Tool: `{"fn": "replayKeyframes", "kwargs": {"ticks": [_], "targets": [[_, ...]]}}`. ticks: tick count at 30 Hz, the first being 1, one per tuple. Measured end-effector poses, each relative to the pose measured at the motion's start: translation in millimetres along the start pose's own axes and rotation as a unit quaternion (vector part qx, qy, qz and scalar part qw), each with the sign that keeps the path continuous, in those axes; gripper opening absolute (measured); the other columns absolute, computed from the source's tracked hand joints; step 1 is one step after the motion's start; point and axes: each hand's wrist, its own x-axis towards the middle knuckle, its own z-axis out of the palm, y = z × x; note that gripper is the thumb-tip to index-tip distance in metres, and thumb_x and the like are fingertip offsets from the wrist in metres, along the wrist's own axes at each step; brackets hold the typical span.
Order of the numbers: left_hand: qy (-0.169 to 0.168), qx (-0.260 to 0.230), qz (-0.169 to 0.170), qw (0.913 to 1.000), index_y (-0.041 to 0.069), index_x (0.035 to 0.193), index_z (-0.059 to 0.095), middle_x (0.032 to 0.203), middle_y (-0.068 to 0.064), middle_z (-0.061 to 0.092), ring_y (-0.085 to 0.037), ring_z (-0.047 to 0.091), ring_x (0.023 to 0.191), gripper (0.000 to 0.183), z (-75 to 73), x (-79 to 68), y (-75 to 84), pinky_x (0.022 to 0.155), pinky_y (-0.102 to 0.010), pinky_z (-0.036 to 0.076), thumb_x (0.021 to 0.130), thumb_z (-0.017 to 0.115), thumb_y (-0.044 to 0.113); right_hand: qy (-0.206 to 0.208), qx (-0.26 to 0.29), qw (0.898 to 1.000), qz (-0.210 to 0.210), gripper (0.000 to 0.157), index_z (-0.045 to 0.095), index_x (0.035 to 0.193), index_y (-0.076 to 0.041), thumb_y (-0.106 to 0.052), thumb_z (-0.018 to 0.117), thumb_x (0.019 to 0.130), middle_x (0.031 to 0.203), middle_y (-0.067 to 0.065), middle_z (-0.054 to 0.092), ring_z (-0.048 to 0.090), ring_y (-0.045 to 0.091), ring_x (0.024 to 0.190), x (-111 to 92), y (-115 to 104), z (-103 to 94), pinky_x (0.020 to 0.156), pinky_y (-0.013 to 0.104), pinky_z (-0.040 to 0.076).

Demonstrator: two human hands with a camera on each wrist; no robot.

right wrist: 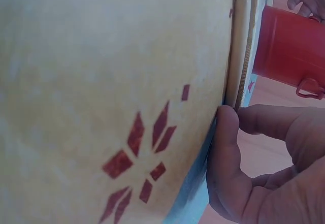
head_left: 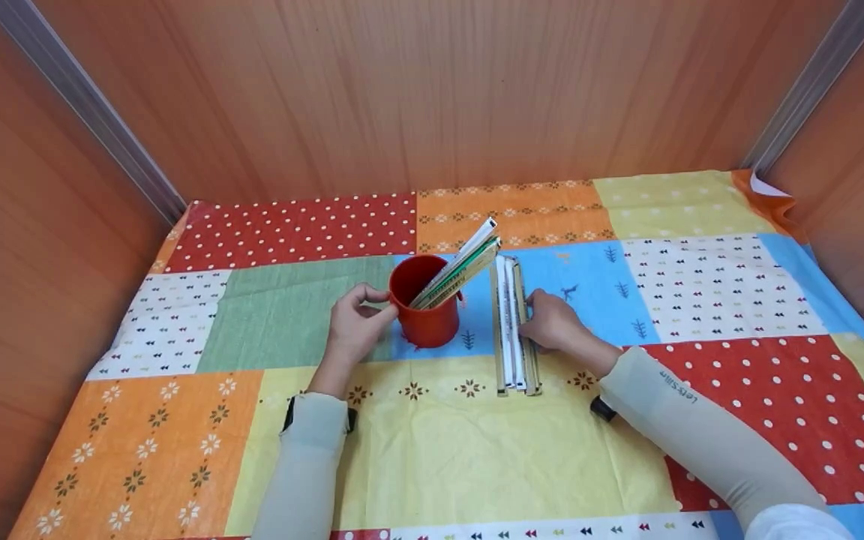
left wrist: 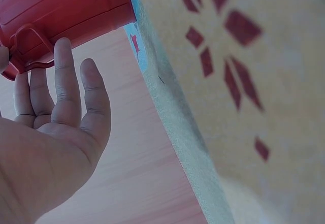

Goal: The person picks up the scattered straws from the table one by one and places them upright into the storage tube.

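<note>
left forearm (head_left: 299, 465) reaches in from the near edge of the bench (head_left: 469, 465); left hand (head_left: 357, 319) closed on the handle side of the red mug (head_left: 430, 330), thumb at rim. mug roughly midway between left and right edges, slim packets (head_left: 462, 270) in it tilting toward the far right corner. right forearm (head_left: 702, 427) slants from the near right corner; right hand (head_left: 554, 322) pinches the rightmost packet (head_left: 532, 375) of a flat row (head_left: 509, 330), thumb and forefinger nearly meeting.
</note>
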Motion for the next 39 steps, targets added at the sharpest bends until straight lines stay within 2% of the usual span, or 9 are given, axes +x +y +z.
{"fn": "replayKeyframes", "kwargs": {"ticks": [12,18,26,31,36,39], "targets": [[0.0,0.005,-0.008,1.0,0.014,0.093,0.067,0.102,-0.003,0.065,-0.02,0.064,0.077,0.015,0.4,-0.6,0.1,0.063,-0.03,0.051,0.08,0.073,0.019,0.0,0.016,1.0,0.002,0.046,0.042,0.126,0.007,-0.004,0.059,0.085,0.099,0.022,0.059,0.053,0.014,0.05,1.0,0.5,3.2,0.045,0.028,0.049],[0.002,0.002,0.006,1.0,0.013,0.092,0.067,0.101,-0.004,0.067,-0.021,0.064,0.073,0.015,0.2,0.1,-1.0,0.06,-0.028,0.05,0.08,0.073,0.018,0.002,0.024,1.0,-0.002,0.049,0.041,0.128,0.007,-0.003,0.061,0.083,0.104,0.026,0.059,0.058,0.016,0.051,0.4,-0.1,2.8,0.047,0.031,0.053],[0.001,-0.001,0.005,1.0,0.014,0.093,0.067,0.101,-0.004,0.066,-0.029,0.064,0.08,0.016,-0.7,-0.1,-0.3,0.061,-0.03,0.05,0.08,0.074,0.02,0.005,0.03,1.0,-0.009,0.047,0.042,0.126,0.005,-0.004,0.062,0.084,0.103,0.024,0.059,0.056,0.016,0.053,0.5,-0.8,3.0,0.046,0.028,0.05],[0.0,0.0,0.002,1.0,0.014,0.094,0.067,0.102,-0.004,0.066,-0.026,0.064,0.078,0.016,-0.7,-0.1,0.6,0.06,-0.029,0.049,0.081,0.073,0.019,0.007,0.041,0.999,-0.009,0.046,0.042,0.124,0.004,-0.005,0.062,0.084,0.099,0.023,0.06,0.055,0.016,0.052,-0.2,-0.2,2.6,0.045,0.028,0.048],[0.001,0.001,-0.002,1.0,0.014,0.093,0.066,0.101,-0.003,0.066,-0.022,0.064,0.076,0.015,-0.4,-0.8,1.3,0.06,-0.03,0.05,0.08,0.073,0.02,0.006,0.039,0.999,-0.002,0.047,0.043,0.123,0.004,-0.007,0.064,0.082,0.104,0.024,0.059,0.059,0.018,0.059,1.5,1.0,2.3,0.047,0.029,0.051],[0.001,0.003,-0.006,1.0,0.014,0.093,0.066,0.102,-0.003,0.066,-0.021,0.064,0.077,0.016,-0.4,-0.9,2.2,0.06,-0.03,0.051,0.08,0.074,0.021,-0.001,0.039,0.999,0.003,0.043,0.044,0.121,0.004,-0.01,0.062,0.085,0.105,0.024,0.058,0.062,0.02,0.065,2.4,2.3,1.2,0.048,0.03,0.053]]}}
